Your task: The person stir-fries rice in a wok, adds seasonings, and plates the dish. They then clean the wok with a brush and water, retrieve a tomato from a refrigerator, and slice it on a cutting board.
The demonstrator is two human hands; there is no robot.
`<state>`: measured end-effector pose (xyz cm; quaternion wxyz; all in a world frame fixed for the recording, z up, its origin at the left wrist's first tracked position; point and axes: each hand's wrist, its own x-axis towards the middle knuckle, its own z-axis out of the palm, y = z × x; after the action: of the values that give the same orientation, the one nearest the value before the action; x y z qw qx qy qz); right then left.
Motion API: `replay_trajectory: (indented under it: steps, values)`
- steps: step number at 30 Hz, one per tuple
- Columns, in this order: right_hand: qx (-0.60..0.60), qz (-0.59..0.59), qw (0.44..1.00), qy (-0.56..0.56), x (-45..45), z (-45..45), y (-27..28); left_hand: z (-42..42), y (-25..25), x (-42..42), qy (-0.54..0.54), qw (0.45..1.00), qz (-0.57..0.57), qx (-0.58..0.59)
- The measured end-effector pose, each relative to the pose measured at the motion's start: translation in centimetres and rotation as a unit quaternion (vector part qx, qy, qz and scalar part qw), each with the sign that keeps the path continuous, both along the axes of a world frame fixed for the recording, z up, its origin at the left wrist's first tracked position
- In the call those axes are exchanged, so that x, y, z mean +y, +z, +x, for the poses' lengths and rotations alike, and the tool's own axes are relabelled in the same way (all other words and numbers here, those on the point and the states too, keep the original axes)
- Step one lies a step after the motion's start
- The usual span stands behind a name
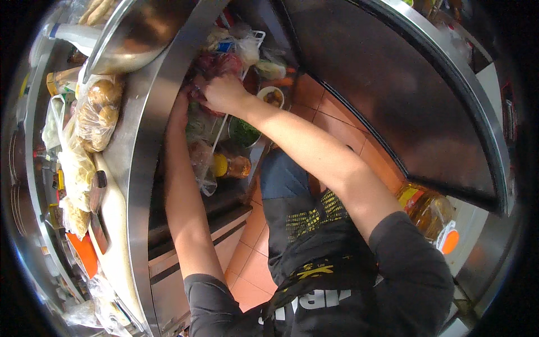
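Observation:
Both of my arms reach into an under-counter refrigerator whose door stands open. My right hand (pixel 221 93) is on dark red food in thin plastic bags (pixel 219 65), its fingers bent and partly hidden. My left hand (pixel 180 99) is in shadow at the inner side of the same bags; its fingers cannot be made out. Around them are a white bowl of brown food (pixel 271 97), a container of chopped greens (pixel 244 131), a yellow-lidded jar (pixel 231 165), and a clear plastic bag (pixel 202 162). More bagged vegetables (pixel 269 69) lie beyond my right hand.
The metal counter edge (pixel 141 168) runs above my left arm. On the counter are bagged potatoes (pixel 99 113), a knife (pixel 97 210), a white board (pixel 113 223) and a large metal bowl (pixel 126 46). The refrigerator door (pixel 400 92) and an oil jug (pixel 425 210) are at the right.

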<state>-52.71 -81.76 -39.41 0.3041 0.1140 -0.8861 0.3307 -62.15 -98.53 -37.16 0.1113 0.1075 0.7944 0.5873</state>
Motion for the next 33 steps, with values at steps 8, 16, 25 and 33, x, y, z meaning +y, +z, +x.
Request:
replay_trajectory:
  steps: [8, 16, 25, 33]
  values:
    - [-0.034, -0.079, 0.995, 0.048, 1.9, -2.5, 0.3, 3.4, -0.8, 1.5, -0.082, 0.992, -0.042, 0.088]
    - [-0.102, -0.446, 0.859, 0.227, 4.4, -1.2, 0.6, -0.2, -4.7, -0.7, -0.066, 0.977, -0.12, 0.163]
    - [-0.086, 0.077, 0.993, -0.029, 3.4, -2.5, -1.3, 0.6, -3.7, -1.1, -0.064, 0.892, -0.315, 0.317]
    - [-0.044, -0.239, 0.966, -0.085, 8.1, -3.5, -3.2, 3.2, -2.6, -2.8, 0.092, 0.927, -0.259, 0.257]
